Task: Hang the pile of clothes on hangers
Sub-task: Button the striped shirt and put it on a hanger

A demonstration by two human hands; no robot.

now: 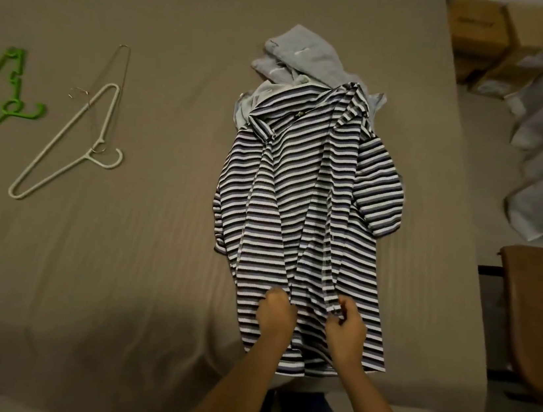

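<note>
Both left hand and right hand with fingers clamped on the near hem of the striped shirt, spread over grey clothes on the bed, white hanger and green hanger well apart leftward.

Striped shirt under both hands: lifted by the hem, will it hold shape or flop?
Likely floppy: the striped shirt already lies in folds on the bed. Probably light: fabric ridges run up to the left hand and right hand gripping it. It may drag the grey garment lying under its collar.
</note>
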